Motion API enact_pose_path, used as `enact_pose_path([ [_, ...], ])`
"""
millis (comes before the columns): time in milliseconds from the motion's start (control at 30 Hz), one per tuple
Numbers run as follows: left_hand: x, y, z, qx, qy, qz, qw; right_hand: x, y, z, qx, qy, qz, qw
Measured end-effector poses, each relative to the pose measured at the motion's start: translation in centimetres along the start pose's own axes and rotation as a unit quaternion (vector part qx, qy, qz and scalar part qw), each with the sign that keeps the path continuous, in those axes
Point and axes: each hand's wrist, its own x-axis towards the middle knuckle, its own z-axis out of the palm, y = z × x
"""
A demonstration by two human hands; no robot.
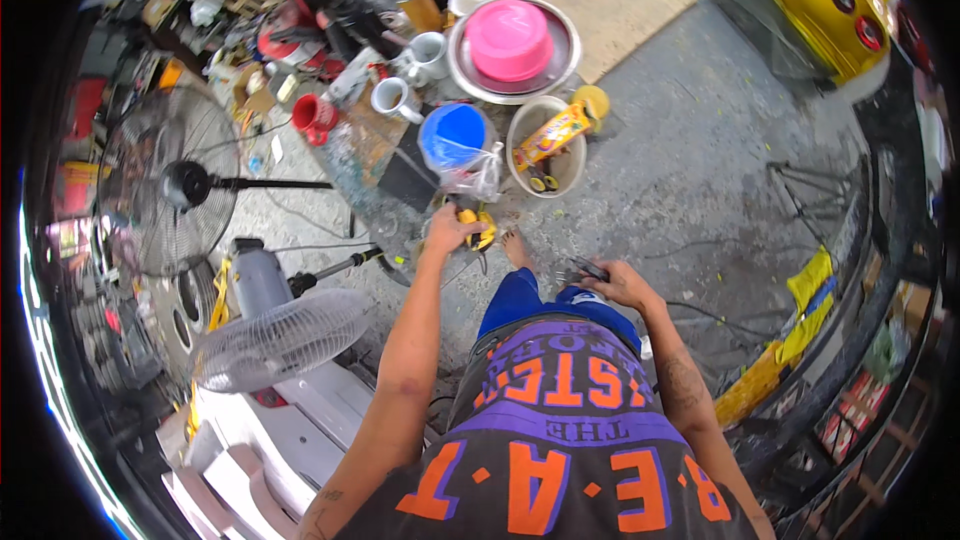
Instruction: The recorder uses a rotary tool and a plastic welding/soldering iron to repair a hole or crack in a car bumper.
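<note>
Nearest, the right hand (pixel 622 286) is closed around a small dark tool (pixel 588 268). Farther out, the left hand (pixel 450 229) grips a yellow-and-black tool (pixel 484 232) just before a blue-topped tub (pixel 455 135) with crumpled clear plastic (pixel 482 175). Beside that, a pale round bucket (pixel 571 164) holds a yellow packet (pixel 550 137); beyond, a shiny metal basin (pixel 568 62) holds a smooth pink tub (pixel 508 40).

Stained grey floor (pixel 680 155), black-hubbed fan (pixel 188 183)

A stained tabletop (pixel 348 156) carries a red mug (pixel 317 121) and white mugs (pixel 393 102).
</note>
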Motion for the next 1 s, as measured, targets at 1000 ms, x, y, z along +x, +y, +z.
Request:
enact_pose_path([
  [1000,-0.8,1.7,-0.7,-0.625,-0.251,-0.004,0.739,1.4,-12.2,-1.7,0.1,0.165,0.037,0.981],
])
